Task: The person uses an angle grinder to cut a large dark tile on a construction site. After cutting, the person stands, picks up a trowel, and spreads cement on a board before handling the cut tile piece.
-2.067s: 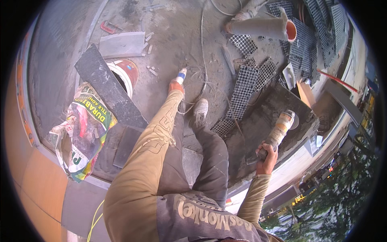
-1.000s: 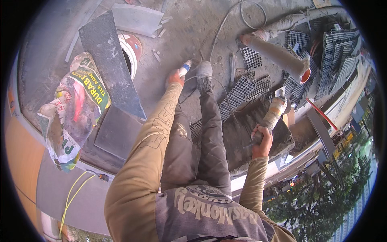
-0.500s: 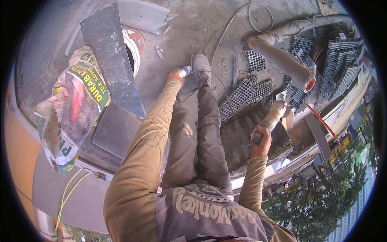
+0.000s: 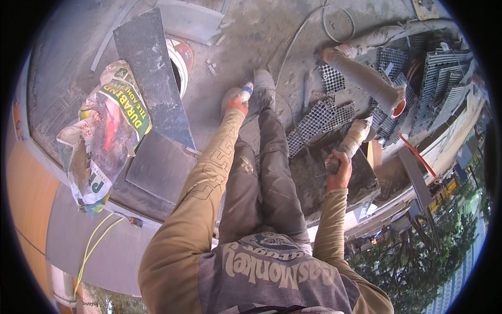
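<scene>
My left hand (image 4: 236, 104) is closed round a white cylindrical item with a blue band (image 4: 246, 91), held out beside my shod foot (image 4: 264, 78). My right hand (image 4: 339, 171) grips a taped, dust-covered power tool (image 4: 353, 138), its head pointing up and away above a dark, dusty block (image 4: 340, 188). To the left lie a crumpled, torn adhesive bag (image 4: 112, 128) and a long dark stone slab (image 4: 144, 63), which partly covers a bucket (image 4: 183, 63). Black plastic grid panels (image 4: 314, 125) lie near the right hand's tool.
A grey hose (image 4: 324, 21) loops over the dusty floor (image 4: 246, 36). Grey pipes (image 4: 361, 78) and more grid pieces (image 4: 429, 89) crowd the right. A pale board (image 4: 188, 18) and offcuts lie at the top; a yellow cord (image 4: 91, 243) lies lower left. Trees (image 4: 418, 261) show beyond the edge at lower right.
Both hands and my foot appear higher in the picture, my legs more stretched out. The power tool has moved up toward the grid panels. Both grips look unchanged.
</scene>
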`<state>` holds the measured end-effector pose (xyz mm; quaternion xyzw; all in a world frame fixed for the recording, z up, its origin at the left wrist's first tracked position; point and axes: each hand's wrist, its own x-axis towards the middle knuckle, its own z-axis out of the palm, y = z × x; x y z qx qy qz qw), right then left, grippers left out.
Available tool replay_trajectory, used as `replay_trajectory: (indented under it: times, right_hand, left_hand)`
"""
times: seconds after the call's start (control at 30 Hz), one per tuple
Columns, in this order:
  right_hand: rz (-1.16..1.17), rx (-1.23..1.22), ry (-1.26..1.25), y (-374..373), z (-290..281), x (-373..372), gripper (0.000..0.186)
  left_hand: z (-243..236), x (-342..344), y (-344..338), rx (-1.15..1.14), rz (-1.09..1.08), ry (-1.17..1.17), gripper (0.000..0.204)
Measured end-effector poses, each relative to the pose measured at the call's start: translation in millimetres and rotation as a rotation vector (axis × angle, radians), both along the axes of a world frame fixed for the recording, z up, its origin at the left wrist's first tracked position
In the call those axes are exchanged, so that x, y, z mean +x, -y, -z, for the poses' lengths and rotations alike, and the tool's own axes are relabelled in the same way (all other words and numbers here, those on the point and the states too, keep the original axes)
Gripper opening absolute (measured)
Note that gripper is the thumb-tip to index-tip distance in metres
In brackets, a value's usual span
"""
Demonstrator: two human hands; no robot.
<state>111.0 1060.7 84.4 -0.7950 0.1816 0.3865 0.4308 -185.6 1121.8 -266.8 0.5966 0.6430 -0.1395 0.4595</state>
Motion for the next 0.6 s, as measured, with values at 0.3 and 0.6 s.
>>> replay_trajectory:
  times: [0.3,0.6]
  right_hand:
    - [-0.028,0.017,0.012,27,-5,-9,0.019]
    - [-0.26,-0.04,0.084,41,-34,-63,0.026]
  left_hand:
    - [-86,-30,39,0.192,-0.217,0.065,0.05]
    - [-77,-46,22,0.242,-0.178,-0.05,0.056]
